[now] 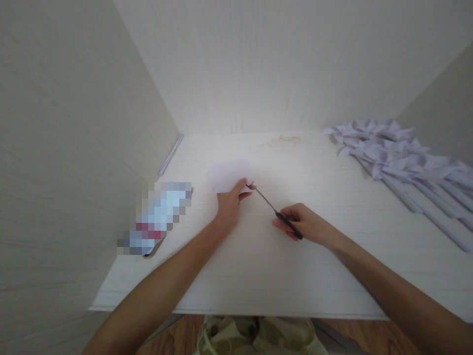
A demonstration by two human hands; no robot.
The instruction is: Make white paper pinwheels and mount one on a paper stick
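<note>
A small white sheet of paper [228,175] is held at its lower right corner by my left hand [229,202], fingers closed on it over the white table. My right hand [305,224] is closed around the black handle of a pair of scissors [273,208], seen nearly edge-on. Their slim metal blades point up and left, the tip reaching the paper's corner beside my left fingers. Whether the blades are apart, or have paper between them, I cannot tell.
Several folded white paper pinwheels [391,153] on paper sticks lie heaped at the right. Against the left wall rests a thin rolled paper stick [170,155]. A phone [162,217], its screen blurred out, lies at the left. Pale walls enclose the table [251,276].
</note>
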